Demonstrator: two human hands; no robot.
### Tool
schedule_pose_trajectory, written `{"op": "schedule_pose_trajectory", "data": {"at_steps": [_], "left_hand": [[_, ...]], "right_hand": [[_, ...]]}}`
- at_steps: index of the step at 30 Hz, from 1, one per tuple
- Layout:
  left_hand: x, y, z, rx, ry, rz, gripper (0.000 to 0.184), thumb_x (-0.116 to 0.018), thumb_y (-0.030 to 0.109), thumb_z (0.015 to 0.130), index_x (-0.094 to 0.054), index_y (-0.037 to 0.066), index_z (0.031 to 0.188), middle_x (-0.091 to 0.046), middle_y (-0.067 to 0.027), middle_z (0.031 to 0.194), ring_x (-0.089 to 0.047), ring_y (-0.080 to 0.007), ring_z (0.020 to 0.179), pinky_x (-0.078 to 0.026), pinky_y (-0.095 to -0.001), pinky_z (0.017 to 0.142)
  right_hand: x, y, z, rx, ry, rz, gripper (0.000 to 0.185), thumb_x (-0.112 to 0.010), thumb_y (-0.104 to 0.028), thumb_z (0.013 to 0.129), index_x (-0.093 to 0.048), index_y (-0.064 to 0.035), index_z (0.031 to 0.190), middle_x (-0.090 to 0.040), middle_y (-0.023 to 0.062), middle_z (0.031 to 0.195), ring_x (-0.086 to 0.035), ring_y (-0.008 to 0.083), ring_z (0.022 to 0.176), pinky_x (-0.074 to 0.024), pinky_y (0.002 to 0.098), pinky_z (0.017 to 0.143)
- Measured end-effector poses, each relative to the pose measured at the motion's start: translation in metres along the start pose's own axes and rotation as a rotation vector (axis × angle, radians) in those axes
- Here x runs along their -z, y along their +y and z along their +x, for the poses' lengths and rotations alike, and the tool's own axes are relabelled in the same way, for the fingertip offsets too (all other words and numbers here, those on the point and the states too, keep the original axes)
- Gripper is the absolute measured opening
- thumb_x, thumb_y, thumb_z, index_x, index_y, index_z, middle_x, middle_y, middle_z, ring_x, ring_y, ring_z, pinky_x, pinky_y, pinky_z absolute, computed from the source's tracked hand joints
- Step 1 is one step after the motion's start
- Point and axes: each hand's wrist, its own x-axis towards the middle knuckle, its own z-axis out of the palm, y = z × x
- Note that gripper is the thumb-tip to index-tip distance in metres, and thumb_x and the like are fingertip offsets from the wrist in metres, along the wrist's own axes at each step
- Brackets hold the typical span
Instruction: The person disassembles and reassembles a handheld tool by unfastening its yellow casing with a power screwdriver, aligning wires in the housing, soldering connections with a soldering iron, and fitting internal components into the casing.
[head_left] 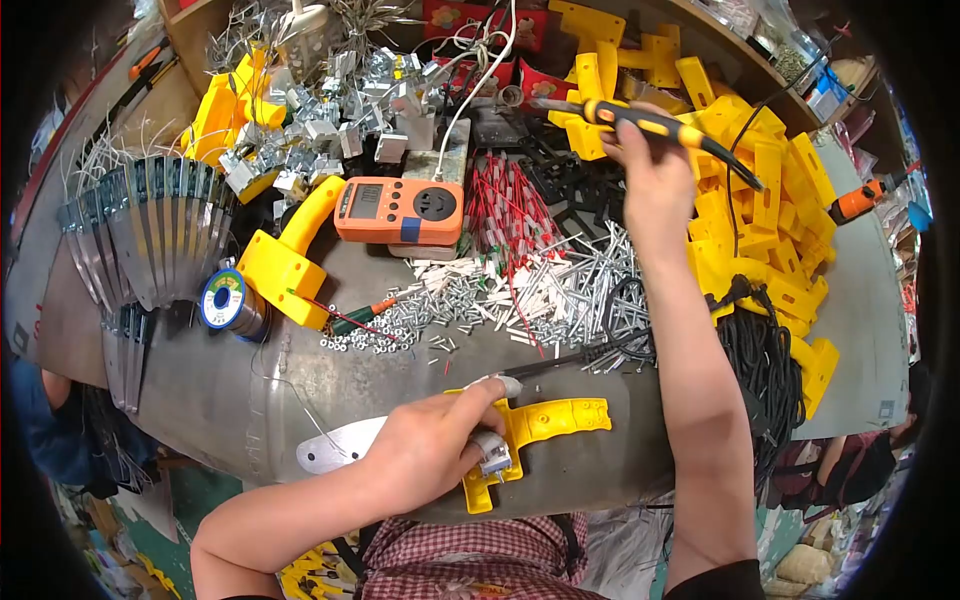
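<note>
My right hand is raised at the upper right, its fingers closed round a black and yellow soldering iron whose metal tip points left. Near the front edge of the table, my left hand is closed on a yellow plastic housing, its open inner side facing up. A small metal part sits in the housing beside my left fingers. Under and beside this hand lies a silvery metal plate with dark holes. A black cable runs behind the housing, close to the left fingertips.
An orange meter, a solder spool and a yellow housing stand at the middle left. Screws and red-wired parts lie behind my hands. Yellow housings and black cables are piled right; people show at both sides.
</note>
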Motion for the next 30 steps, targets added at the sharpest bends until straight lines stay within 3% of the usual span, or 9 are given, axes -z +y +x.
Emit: {"op": "schedule_pose_trajectory", "data": {"at_steps": [5,6,7,9,15,17,18,30], "left_hand": [[0.002,0.002,0.000,0.015,-0.039,-0.013,0.061,-0.065,-0.003,0.069,-0.040,0.005,0.124,-0.065,-0.0058,0.090,-0.063,-0.0300,0.084,-0.052,-0.0384,0.069],[0.002,0.002,0.001,0.006,-0.027,0.002,0.061,-0.065,-0.003,0.069,-0.040,0.004,0.124,-0.064,-0.0059,0.090,-0.063,-0.0301,0.084,-0.052,-0.0384,0.070],[0.001,0.002,0.000,0.000,-0.017,0.013,0.061,-0.065,-0.003,0.068,-0.040,0.004,0.124,-0.064,-0.0060,0.090,-0.063,-0.0302,0.084,-0.052,-0.0384,0.070],[0.000,0.002,0.000,0.005,-0.010,0.007,0.058,-0.068,-0.001,0.071,-0.042,0.005,0.123,-0.066,-0.0051,0.088,-0.064,-0.0279,0.081,-0.052,-0.0358,0.068],[-0.001,0.001,0.002,0.008,-0.008,0.016,0.056,-0.071,-0.002,0.072,-0.044,0.004,0.121,-0.068,-0.0044,0.085,-0.066,-0.0244,0.078,-0.052,-0.0319,0.066],[0.000,0.001,0.002,0.025,-0.028,0.019,0.055,-0.071,-0.002,0.072,-0.045,0.004,0.121,-0.068,-0.0044,0.085,-0.067,-0.0245,0.078,-0.052,-0.0315,0.066],[-0.001,0.001,0.002,0.024,-0.030,0.022,0.056,-0.071,-0.002,0.072,-0.044,0.004,0.120,-0.069,-0.0046,0.085,-0.067,-0.0247,0.078,-0.052,-0.0313,0.066],[-0.001,-0.001,0.001,-0.002,-0.037,0.076,0.056,-0.072,0.000,0.073,-0.039,0.004,0.118,-0.070,-0.0061,0.085,-0.068,-0.0246,0.075,-0.052,-0.0311,0.064]], "right_hand": [[-0.032,0.038,0.015,0.210,-0.114,-0.365,0.025,-0.065,-0.019,0.085,-0.060,-0.0058,0.106,-0.067,0.0128,0.096,-0.064,0.0272,0.088,-0.0485,0.0335,0.079],[-0.034,0.043,0.016,0.078,-0.175,-0.445,0.028,-0.065,-0.024,0.085,-0.060,-0.0074,0.107,-0.066,0.0139,0.095,-0.063,0.0314,0.089,-0.0480,0.0354,0.081],[-0.034,0.047,0.018,-0.078,-0.265,-0.558,0.029,-0.065,-0.026,0.084,-0.062,-0.0062,0.105,-0.066,0.0133,0.092,-0.064,0.0289,0.088,-0.0483,0.0350,0.078],[-0.026,0.040,0.017,-0.488,-0.655,-0.603,0.031,-0.060,-0.025,0.089,-0.059,-0.0002,0.109,-0.061,0.0031,0.075,-0.057,0.0119,0.070,-0.0468,0.0268,0.068],[-0.001,-0.022,-0.046,-0.418,-1.455,-0.341,0.021,-0.061,-0.017,0.086,-0.065,-0.0002,0.098,-0.068,0.0073,0.086,-0.063,0.0151,0.080,-0.0486,0.0286,0.076],[0.005,-0.027,-0.067,-0.462,-1.519,-0.270,0.021,-0.062,-0.017,0.086,-0.066,0.0000,0.097,-0.068,0.0105,0.089,-0.064,0.0183,0.084,-0.0492,0.0304,0.077],[0.008,-0.023,-0.077,-0.434,-1.450,-0.190,0.025,-0.061,-0.022,0.084,-0.066,-0.0019,0.097,-0.067,0.0151,0.086,-0.064,0.0278,0.081,-0.0487,0.0362,0.075],[-0.009,-0.029,-0.097,-0.355,-1.460,-0.067,0.025,-0.058,-0.015,0.082,-0.066,0.0028,0.096,-0.066,0.0193,0.090,-0.064,0.0326,0.087,-0.0495,0.0381,0.079]]}}
